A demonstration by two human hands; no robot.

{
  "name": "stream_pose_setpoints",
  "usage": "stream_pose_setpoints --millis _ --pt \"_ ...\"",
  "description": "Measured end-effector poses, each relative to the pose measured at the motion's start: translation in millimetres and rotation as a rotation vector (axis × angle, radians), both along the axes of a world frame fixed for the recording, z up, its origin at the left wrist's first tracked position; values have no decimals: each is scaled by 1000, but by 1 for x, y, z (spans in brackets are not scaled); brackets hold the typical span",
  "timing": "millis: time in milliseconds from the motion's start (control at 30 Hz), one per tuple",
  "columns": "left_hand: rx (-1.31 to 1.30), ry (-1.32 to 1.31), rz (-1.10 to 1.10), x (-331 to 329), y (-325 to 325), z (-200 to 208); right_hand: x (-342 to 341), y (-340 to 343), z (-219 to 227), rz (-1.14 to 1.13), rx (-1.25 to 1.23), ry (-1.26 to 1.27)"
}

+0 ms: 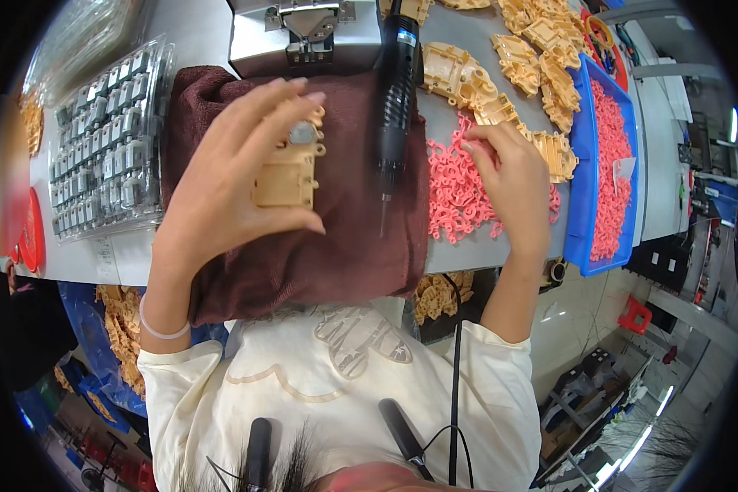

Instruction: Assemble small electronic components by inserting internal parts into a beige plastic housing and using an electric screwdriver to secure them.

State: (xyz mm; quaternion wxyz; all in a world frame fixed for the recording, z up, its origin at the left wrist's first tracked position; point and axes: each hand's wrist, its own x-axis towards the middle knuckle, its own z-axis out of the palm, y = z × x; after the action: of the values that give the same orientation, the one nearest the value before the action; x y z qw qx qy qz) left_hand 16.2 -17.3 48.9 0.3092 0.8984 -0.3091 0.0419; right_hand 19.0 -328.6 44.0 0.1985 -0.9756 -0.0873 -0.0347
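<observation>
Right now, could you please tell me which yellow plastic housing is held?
The housing over the brown towel, in the left hand; the loose housings at upper right lie on the table.

Light was bright; the metal box [254,41] and tray [162,123] glared. The part [283,182] looked clear, the driver [394,107] slightly blurred; edges curved into a black rim.

A straight crossing between my left hand [230,172] and my right hand [507,168] is obstructed by the hanging black screwdriver [395,107]; the bare brown cloth [353,266] on the near side of its bit [384,217] affords passage. Beyond my right hand, yellow housings [451,74] block the way, and the blue tray [578,234] walls off the right.
</observation>
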Motion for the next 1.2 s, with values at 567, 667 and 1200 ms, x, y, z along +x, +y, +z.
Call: stream_pose_setpoints --millis 567,667,1200 --pt "-188 -175 3 -1 5 -28 -6 9 10 -77 -57 -131" --pt "-192 -148 8 0 5 -30 -3 12 18 -15 -5 -166" --pt "-437 -27 147 -6 -3 -43 18 129 8 496 221 -307"
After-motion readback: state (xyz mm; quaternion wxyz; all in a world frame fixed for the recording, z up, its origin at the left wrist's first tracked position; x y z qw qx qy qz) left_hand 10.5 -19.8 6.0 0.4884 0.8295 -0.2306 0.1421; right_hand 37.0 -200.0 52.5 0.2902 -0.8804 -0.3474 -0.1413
